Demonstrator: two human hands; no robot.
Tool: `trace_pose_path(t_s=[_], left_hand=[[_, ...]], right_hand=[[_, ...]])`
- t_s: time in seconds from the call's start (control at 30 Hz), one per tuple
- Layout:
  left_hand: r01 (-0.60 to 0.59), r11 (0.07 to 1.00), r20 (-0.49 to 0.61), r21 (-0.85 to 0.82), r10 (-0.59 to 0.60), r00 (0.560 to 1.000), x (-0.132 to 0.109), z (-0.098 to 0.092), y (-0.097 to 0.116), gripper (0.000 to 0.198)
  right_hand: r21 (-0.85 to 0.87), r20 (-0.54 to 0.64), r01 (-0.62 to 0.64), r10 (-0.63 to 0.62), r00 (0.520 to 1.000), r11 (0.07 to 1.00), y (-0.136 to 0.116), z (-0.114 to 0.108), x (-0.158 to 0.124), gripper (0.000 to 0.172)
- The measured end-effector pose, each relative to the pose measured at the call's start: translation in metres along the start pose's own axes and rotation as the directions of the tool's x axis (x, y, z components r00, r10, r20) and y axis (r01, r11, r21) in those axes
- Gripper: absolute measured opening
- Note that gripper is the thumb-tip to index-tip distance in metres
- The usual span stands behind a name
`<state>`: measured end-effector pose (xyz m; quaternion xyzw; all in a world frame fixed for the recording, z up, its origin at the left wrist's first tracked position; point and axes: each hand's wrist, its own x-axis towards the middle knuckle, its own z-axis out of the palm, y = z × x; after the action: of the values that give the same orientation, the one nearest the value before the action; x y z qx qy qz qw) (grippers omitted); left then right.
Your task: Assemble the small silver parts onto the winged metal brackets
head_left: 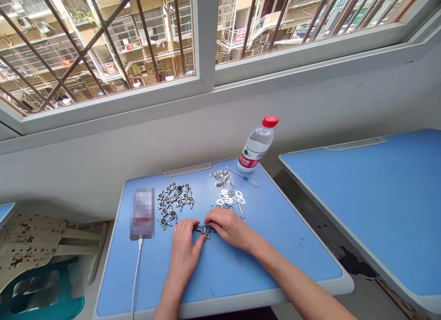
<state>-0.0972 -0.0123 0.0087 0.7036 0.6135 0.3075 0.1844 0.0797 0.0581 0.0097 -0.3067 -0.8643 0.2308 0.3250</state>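
Both my hands rest on a small blue desk (241, 269). Between them lies a small metal part (206, 229) with little arms. My left hand (184, 249) lies flat with its thumb touching the part. My right hand (227, 224) is curled, its fingertips pinching the same part from the right. A pile of several assembled metal parts (174, 200) lies to the left, behind my left hand. Flat metal plates (230, 197) and a heap of small screws or pins (221, 176) lie behind my right hand.
A phone (142, 213) with a white cable (136, 274) lies at the desk's left. A water bottle (257, 145) with a red cap stands at the back right, a thin screwdriver (244, 176) beside it. A second blue desk (372, 196) is on the right, a stool (31, 246) on the left.
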Motion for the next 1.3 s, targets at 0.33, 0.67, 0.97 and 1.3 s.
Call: trace_pose_path(t_s=[0.33,0.67,0.97,1.3], left_hand=[[-0.071,0.994,-0.011,0.084,0.072,0.997,0.0,-0.001,0.006,0.02],[-0.14,0.977,-0.034,0.162,0.147,0.989,-0.001,0.001,0.008,0.017],[-0.135,0.977,-0.032,0.163,0.142,0.989,-0.001,-0.001,0.014,0.021],[-0.152,0.967,-0.017,0.204,0.159,0.987,0.0,0.005,0.013,0.017]], right_hand=[[-0.017,0.152,0.162,-0.157,0.976,0.987,0.001,-0.011,-0.004,0.031],[-0.145,0.188,0.08,-0.052,0.981,0.986,-0.005,-0.023,-0.006,0.015],[-0.31,0.302,0.05,0.048,0.952,0.949,-0.01,-0.021,-0.006,0.008],[-0.322,0.291,0.042,0.057,0.955,0.946,-0.007,-0.017,-0.008,0.01]])
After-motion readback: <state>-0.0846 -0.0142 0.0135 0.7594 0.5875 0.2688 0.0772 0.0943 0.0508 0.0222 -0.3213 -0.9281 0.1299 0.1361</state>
